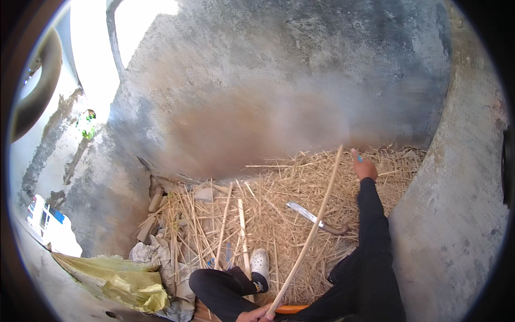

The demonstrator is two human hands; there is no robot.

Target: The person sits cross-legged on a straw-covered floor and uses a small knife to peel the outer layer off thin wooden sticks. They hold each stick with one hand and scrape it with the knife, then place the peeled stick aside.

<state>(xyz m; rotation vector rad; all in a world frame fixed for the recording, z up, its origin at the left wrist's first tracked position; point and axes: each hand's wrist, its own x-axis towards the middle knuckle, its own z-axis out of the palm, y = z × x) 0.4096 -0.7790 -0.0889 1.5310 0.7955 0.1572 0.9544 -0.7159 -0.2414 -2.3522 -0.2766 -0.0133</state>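
My left hand [256, 313], low at the picture's bottom edge, is closed round the lower end of a long pale wooden stick [307, 242]. That stick slants up and away to the right, its far tip close to my right hand [366, 168]. My right arm is stretched out over the straw, its fingers curled, with a small bit of blue showing at them; what they hold is too small to make out. Beneath the stick, on the straw, lies a knife [302, 211] with a bright blade and a curved brown wooden handle.
Loose straw [397, 166] covers the floor up to a grey plastered wall [300, 75]. Two pale sticks [242, 228] lie left of my shoe [260, 263]. At the lower left is a yellowish-green cloth sack [115, 276]. A concrete wall [456, 214] curves up on the right.
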